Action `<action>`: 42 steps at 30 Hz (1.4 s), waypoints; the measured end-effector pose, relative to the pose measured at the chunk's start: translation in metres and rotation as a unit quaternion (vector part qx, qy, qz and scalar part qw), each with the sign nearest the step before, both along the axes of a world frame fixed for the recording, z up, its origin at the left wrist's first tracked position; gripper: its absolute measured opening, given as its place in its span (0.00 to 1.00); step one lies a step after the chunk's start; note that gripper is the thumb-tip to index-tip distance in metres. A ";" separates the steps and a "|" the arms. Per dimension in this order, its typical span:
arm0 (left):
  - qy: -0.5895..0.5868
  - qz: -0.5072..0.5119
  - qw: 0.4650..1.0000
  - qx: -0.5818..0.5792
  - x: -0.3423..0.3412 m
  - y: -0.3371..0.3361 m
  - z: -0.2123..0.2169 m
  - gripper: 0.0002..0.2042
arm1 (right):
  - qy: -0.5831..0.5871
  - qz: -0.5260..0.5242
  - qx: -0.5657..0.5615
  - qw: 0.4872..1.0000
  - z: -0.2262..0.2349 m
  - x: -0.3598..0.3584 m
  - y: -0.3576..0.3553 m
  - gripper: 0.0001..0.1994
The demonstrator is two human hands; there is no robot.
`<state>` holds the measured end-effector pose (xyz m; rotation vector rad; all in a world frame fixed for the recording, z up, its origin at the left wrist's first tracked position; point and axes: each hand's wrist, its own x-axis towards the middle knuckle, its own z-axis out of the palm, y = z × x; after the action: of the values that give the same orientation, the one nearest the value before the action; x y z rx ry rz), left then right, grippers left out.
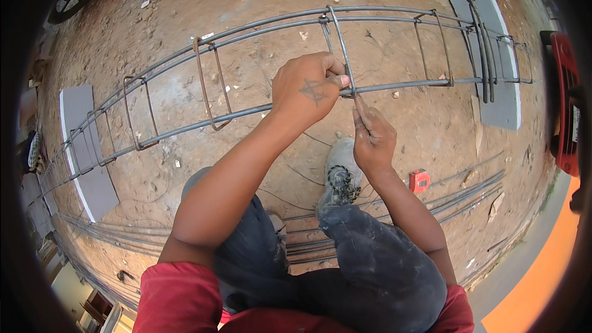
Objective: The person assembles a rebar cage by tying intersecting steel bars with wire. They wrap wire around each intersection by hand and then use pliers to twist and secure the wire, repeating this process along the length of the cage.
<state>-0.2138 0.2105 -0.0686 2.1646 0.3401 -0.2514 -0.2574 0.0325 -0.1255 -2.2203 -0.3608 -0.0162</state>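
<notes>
A long cage of steel reinforcing bars (394,86) runs across in front of me, with several rectangular stirrups (200,77) around its bars. My left hand (310,84) reaches over the near bar, its thumb and fingers closed on a grey stirrup (339,40) just above where it crosses that bar. Below the same crossing is my right hand (374,139), fingertips pressed together close under the bar. Whatever they hold, if anything, is too small to make out. Several loose stirrups (484,49) hang bunched near the cage's right end.
Grey blocks support the cage at left (92,160) and right (509,102). A red tape measure (419,180) lies on the dirt right of my shoe (340,176). Loose bars (308,250) lie beneath my legs. A red object (564,105) stands at far right, a wheel (71,3) at upper left.
</notes>
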 end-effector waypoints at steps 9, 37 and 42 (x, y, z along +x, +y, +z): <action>-0.043 0.066 0.997 0.006 -0.009 -0.011 -0.002 0.05 | -0.009 0.002 0.230 0.973 -0.050 0.024 0.013 0.09; -0.157 0.074 0.985 -0.004 -0.031 -0.024 -0.004 0.23 | 0.268 -0.084 0.323 0.904 -0.028 0.041 0.003 0.06; -0.112 0.081 0.990 0.013 -0.030 -0.022 -0.003 0.23 | 0.265 -0.078 0.331 0.902 -0.032 0.034 0.002 0.06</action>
<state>-0.2433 0.1884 -0.0715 2.1508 0.3883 0.0884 -0.2232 0.0341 -0.1571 -1.4882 0.1227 0.3271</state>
